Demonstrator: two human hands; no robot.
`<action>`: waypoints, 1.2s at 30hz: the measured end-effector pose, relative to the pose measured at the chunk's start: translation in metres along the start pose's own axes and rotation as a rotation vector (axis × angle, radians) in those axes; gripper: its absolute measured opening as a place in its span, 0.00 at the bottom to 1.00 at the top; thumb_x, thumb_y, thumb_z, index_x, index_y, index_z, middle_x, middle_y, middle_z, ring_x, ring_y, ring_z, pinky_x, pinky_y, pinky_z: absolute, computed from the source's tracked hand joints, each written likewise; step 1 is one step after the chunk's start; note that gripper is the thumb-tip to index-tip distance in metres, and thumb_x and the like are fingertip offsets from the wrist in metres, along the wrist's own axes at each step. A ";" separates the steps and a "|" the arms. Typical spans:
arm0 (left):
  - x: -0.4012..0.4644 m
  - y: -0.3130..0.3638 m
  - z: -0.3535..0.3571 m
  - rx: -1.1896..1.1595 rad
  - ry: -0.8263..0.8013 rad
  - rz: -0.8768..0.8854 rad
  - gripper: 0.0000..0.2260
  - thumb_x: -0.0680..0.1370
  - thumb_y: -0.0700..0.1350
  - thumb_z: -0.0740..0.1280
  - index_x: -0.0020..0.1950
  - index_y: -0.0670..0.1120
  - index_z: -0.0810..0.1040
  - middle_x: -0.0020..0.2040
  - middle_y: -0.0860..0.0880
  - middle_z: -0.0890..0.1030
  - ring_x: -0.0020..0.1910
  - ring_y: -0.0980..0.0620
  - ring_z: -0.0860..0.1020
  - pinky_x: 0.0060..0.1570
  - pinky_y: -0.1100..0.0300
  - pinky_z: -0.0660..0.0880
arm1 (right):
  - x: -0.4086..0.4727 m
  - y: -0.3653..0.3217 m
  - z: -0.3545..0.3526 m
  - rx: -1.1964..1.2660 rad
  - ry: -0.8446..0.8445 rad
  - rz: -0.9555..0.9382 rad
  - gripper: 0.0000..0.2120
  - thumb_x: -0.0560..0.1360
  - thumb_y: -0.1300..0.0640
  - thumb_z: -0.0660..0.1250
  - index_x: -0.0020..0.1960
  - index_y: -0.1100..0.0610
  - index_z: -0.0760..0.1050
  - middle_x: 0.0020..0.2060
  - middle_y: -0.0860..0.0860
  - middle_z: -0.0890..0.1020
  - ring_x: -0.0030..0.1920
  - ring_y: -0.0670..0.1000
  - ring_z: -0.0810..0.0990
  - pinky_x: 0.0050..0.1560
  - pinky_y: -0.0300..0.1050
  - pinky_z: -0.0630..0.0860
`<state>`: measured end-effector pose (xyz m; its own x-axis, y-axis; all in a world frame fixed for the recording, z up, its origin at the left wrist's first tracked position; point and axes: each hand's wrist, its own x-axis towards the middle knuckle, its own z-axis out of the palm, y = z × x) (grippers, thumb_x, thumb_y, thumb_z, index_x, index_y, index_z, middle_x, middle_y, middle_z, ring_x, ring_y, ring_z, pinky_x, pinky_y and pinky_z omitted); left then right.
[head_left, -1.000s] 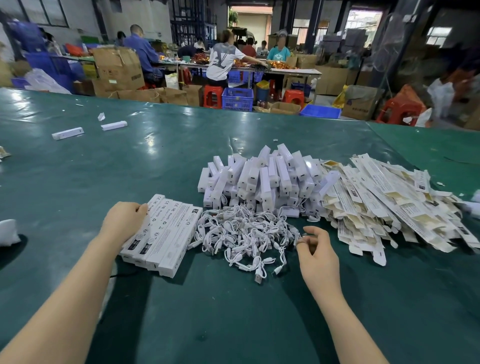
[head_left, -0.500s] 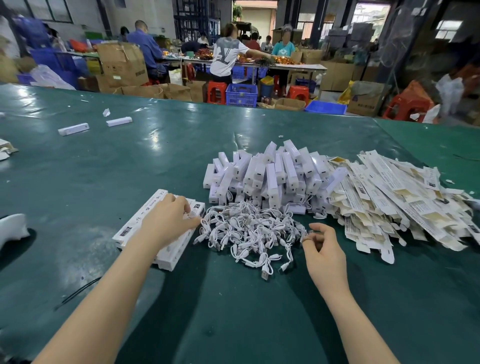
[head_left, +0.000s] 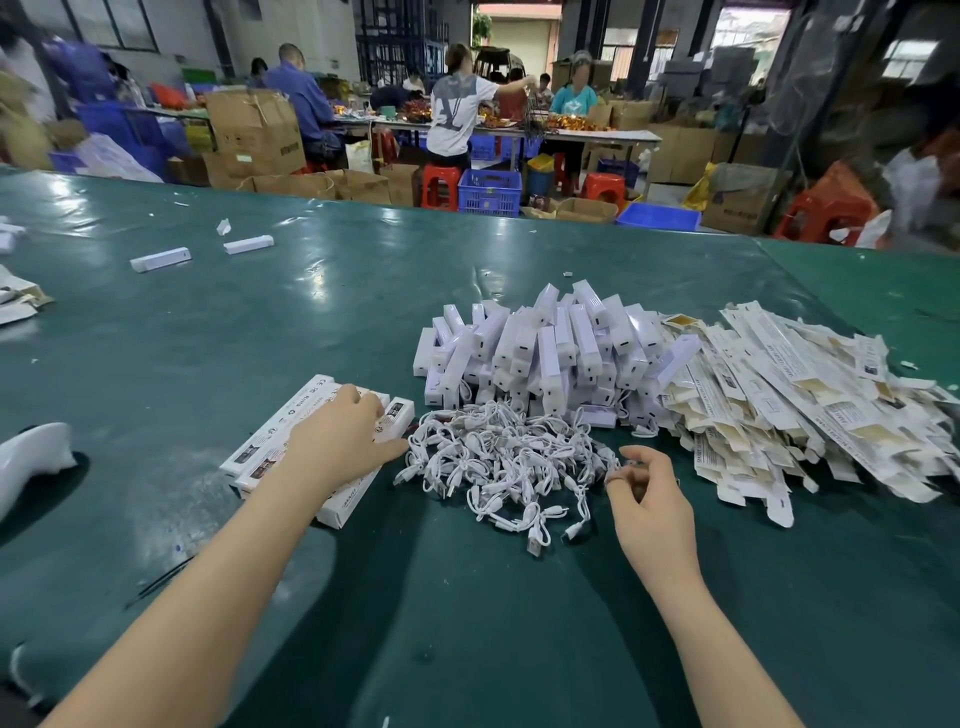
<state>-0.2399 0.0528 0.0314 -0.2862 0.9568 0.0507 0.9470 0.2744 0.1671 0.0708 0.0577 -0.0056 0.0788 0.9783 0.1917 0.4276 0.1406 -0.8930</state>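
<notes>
Our left grip (head_left: 344, 437) lies flat and loose on the packed boxes (head_left: 267, 444); our right grip (head_left: 649, 496) pinches a cable (head_left: 612, 477) at the cable heap (head_left: 498, 457), right side.

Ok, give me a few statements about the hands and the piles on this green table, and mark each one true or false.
1. The left hand rests on the printed boxes. True.
2. The cables lie between the two hands. True.
3. The right hand also rests on the printed boxes. False: it pinches at the edge of the cables.
4. The white units are piled nearer the person than the cables. False: they lie beyond the cables.
</notes>
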 end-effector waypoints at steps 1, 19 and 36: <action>0.000 0.002 0.001 0.033 0.011 0.009 0.22 0.76 0.60 0.65 0.63 0.47 0.72 0.62 0.49 0.71 0.54 0.48 0.75 0.44 0.55 0.72 | 0.000 0.000 0.000 -0.001 -0.001 -0.001 0.12 0.78 0.61 0.63 0.58 0.48 0.69 0.40 0.45 0.78 0.39 0.44 0.75 0.40 0.35 0.68; -0.008 0.030 -0.073 -0.787 0.159 0.317 0.11 0.70 0.45 0.74 0.49 0.57 0.80 0.52 0.50 0.77 0.51 0.54 0.75 0.54 0.60 0.70 | 0.000 0.000 -0.001 -0.006 -0.009 0.007 0.11 0.78 0.61 0.62 0.57 0.48 0.69 0.41 0.45 0.78 0.38 0.36 0.74 0.40 0.33 0.68; -0.011 -0.013 -0.027 0.208 -0.168 -0.043 0.19 0.77 0.53 0.66 0.64 0.46 0.71 0.63 0.45 0.70 0.61 0.44 0.71 0.55 0.53 0.70 | 0.001 -0.001 0.000 -0.039 -0.032 0.016 0.12 0.78 0.60 0.62 0.58 0.47 0.68 0.42 0.44 0.78 0.38 0.41 0.75 0.39 0.35 0.69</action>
<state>-0.2535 0.0363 0.0549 -0.3153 0.9415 -0.1189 0.9490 0.3125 -0.0416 0.0708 0.0582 -0.0049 0.0572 0.9849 0.1633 0.4612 0.1190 -0.8793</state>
